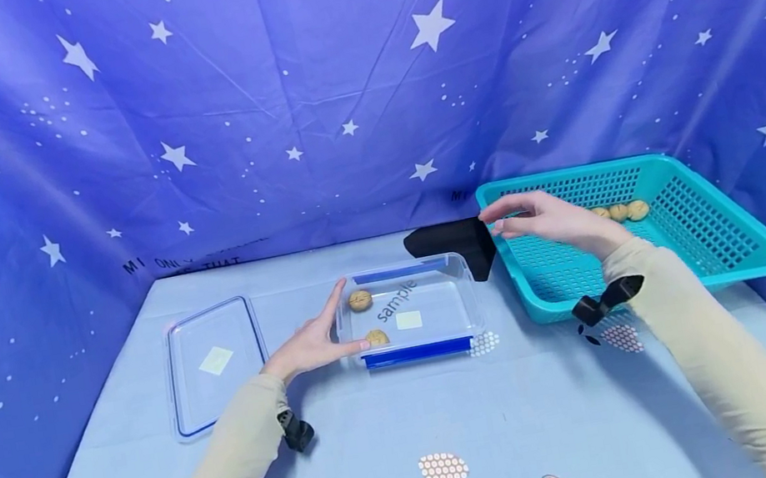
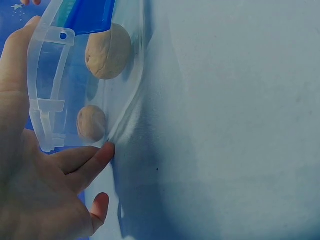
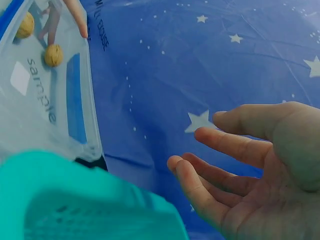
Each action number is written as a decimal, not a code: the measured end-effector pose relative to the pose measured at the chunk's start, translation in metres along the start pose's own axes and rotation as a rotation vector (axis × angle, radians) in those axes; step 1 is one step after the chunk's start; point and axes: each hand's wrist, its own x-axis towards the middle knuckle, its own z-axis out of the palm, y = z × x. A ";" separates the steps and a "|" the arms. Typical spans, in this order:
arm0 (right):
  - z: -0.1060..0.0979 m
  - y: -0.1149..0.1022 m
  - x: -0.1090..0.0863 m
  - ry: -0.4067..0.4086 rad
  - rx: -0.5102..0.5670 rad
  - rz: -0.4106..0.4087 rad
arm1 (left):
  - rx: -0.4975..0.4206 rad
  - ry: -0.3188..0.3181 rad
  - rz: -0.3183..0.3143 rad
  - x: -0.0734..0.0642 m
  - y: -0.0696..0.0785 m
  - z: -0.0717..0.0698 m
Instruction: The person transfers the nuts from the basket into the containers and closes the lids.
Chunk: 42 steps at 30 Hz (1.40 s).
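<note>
A clear plastic food container (image 1: 433,311) with blue side clips stands without its lid. Two walnuts (image 1: 360,300) lie inside at its left end. My left hand (image 1: 309,344) grips that end, thumb at the near corner and a finger at the far one. In the left wrist view, fingertips touch the container's lower corner beside a walnut (image 2: 91,123). Over the left part of a turquoise basket (image 1: 539,306), my right hand (image 1: 540,221) hovers with nothing in it. Its fingers (image 3: 235,150) are loosely bent and spread apart. Walnuts (image 1: 618,213) sit along the basket's far side, partly hidden by my right hand.
The container's clear lid (image 1: 217,368) with a blue seal lies on the table to the left. A black shape (image 1: 455,239) lies between container and basket. A starry blue curtain (image 1: 299,101) rises behind the light-blue tablecloth (image 1: 360,463).
</note>
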 end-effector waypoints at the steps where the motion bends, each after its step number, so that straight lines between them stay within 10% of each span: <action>1: -0.002 0.001 -0.001 0.000 -0.005 0.001 | 0.001 -0.001 -0.002 0.000 0.000 0.000; 42: -0.068 0.100 0.007 0.016 0.015 0.275 | 0.138 0.019 -0.037 0.000 0.000 0.002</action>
